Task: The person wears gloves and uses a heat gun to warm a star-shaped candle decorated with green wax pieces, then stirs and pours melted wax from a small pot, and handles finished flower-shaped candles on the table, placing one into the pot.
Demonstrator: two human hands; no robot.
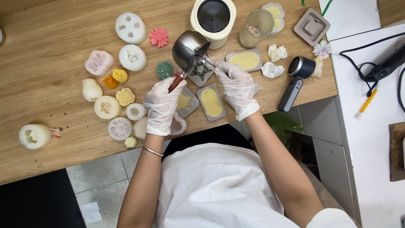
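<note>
My left hand point(162, 101), in a white glove, grips the reddish wooden handle of a small steel pouring pot point(188, 47). The pot is tilted over a grey mould point(202, 71) with a green star-shaped inside. My gloved right hand point(236, 84) rests beside that mould, its fingertips holding a thin stick at the mould's edge. In front of my hands lie a grey star mould point(184, 102) and a grey oblong mould point(211, 102), both filled with yellow wax.
Several white silicone moulds point(131, 28) and small flower-shaped wax pieces point(158, 37) lie on the wooden table point(50, 38) to the left. A cream round heater point(213, 17), a glass cup point(256, 28), another filled mould point(244, 60) and a handheld device point(295, 82) stand behind and right.
</note>
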